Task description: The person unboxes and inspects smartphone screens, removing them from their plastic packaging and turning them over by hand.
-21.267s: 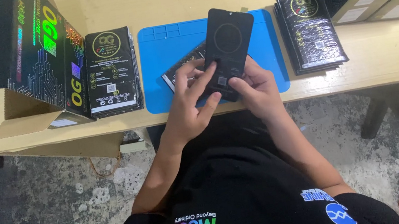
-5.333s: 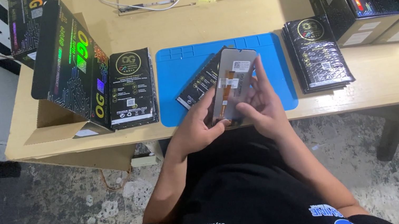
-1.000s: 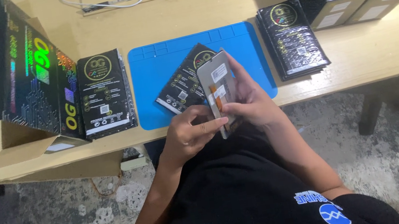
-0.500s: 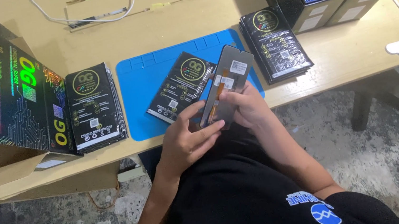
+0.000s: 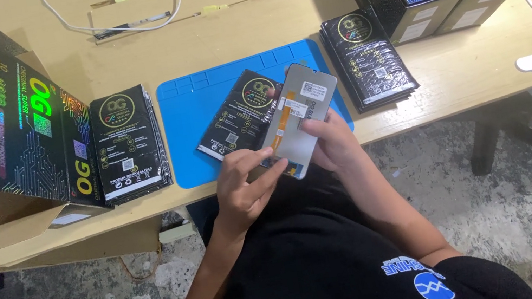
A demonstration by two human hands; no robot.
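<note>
Held from the right edge, the grey screen panel (image 5: 300,117) sits in the right hand (image 5: 334,142), whose fingers wrap behind it and are mostly hidden. It tilts above the near edge of the blue mat (image 5: 204,120), its back with an orange ribbon cable facing up. At its lower corner the left hand (image 5: 244,188) pinches with thumb and forefinger; what lies between them is too small to make out. A black flat packet (image 5: 243,114) on the mat is partly covered by the panel. A stack of black packets (image 5: 126,144) is to the left.
</note>
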